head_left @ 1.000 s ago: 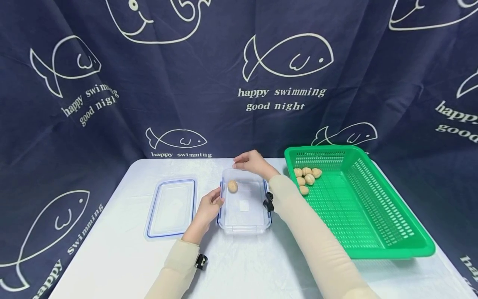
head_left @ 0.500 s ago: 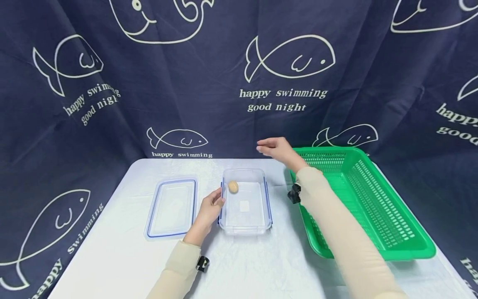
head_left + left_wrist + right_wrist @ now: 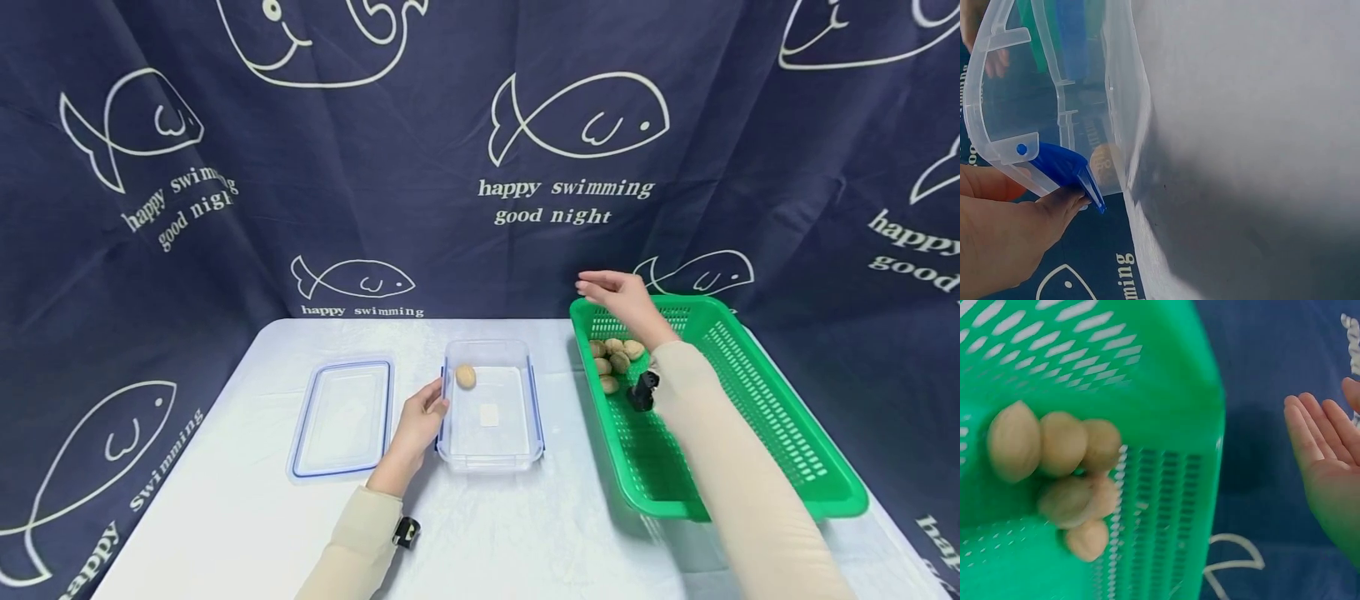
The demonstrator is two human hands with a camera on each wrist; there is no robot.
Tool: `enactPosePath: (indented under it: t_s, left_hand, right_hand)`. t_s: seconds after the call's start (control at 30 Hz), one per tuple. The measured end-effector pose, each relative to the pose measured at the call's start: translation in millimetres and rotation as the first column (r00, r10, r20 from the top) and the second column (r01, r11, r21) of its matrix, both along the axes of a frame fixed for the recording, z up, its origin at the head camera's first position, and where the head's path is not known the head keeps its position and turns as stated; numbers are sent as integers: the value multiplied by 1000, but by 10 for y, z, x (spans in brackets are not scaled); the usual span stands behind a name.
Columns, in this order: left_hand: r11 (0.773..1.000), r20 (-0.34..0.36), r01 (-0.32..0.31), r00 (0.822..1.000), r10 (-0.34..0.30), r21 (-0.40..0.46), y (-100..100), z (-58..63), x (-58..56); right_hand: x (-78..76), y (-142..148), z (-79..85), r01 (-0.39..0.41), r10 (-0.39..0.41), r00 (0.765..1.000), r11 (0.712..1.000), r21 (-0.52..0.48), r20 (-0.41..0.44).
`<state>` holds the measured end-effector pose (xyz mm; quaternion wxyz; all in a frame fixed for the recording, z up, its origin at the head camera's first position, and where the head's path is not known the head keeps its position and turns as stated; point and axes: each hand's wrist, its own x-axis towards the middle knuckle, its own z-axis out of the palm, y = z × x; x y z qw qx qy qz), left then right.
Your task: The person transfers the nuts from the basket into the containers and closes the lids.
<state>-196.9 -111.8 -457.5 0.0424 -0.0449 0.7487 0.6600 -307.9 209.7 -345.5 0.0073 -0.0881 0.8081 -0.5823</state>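
Note:
My left hand [image 3: 418, 419] pinches the left side wall of a clear plastic food container [image 3: 491, 461] between thumb and fingers. In the left wrist view the fingers lie against a blue latch [image 3: 1063, 167] that hangs down on that side. One walnut [image 3: 466, 377] lies at the back left inside the container. My right hand [image 3: 624, 302] hovers over the back left corner of a green perforated basket [image 3: 838, 490], fingers stretched and holding nothing. Several walnuts [image 3: 618, 362] are bunched in that corner; in the right wrist view the open palm [image 3: 1338, 469] shows beyond the basket rim.
A clear lid with a blue seal [image 3: 341, 417] lies flat to the left of the container. All stands on a white-covered table [image 3: 225, 517], with a dark blue fish-print curtain [image 3: 450, 192] close behind its back edge.
My right hand has moved right, from above the container's back edge to above the basket. My left hand stays on the container, and the walnut inside stays at the back left.

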Motion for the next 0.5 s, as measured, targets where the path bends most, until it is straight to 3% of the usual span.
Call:
enactPosePath:
  t_s: [0.13, 0.3, 0.5]
  left_hand:
    - [1000, 0, 4, 1000, -4, 10, -6, -17, -4]
    - [1000, -18, 15, 1000, -15, 11, -18, -32, -6]
    - [1000, -2, 10, 1000, -10, 16, -19, -8, 2]
  right_hand:
    - [33, 190, -85, 53, -53, 999, 999, 6, 11]
    - [23, 448, -304, 113, -114, 993, 993, 42, 7]
    - [49, 646, -478, 148, -154, 986, 984, 95, 62]
